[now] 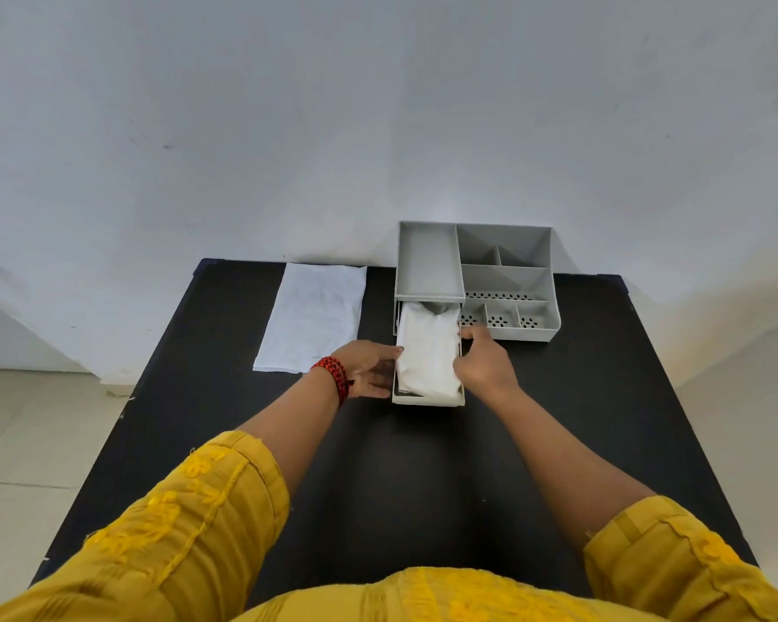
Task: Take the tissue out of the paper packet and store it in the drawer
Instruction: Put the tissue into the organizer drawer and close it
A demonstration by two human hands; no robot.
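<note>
A grey drawer (427, 400) stands pulled out toward me from the grey desk organiser (430, 262). A white folded tissue (428, 352) lies inside the drawer and fills most of it. My left hand (369, 368), with a red and black bracelet at the wrist, rests flat against the drawer's left wall, fingers touching the tissue's edge. My right hand (483, 361) is at the drawer's right wall, fingertips on the tissue's right edge. A flat white paper packet (313, 316) lies on the table to the left of the organiser.
The black table (400, 464) stands against a white wall. The organiser's open compartments (506, 289) sit at the back right, some with perforated floors. Pale floor tiles show on both sides of the table.
</note>
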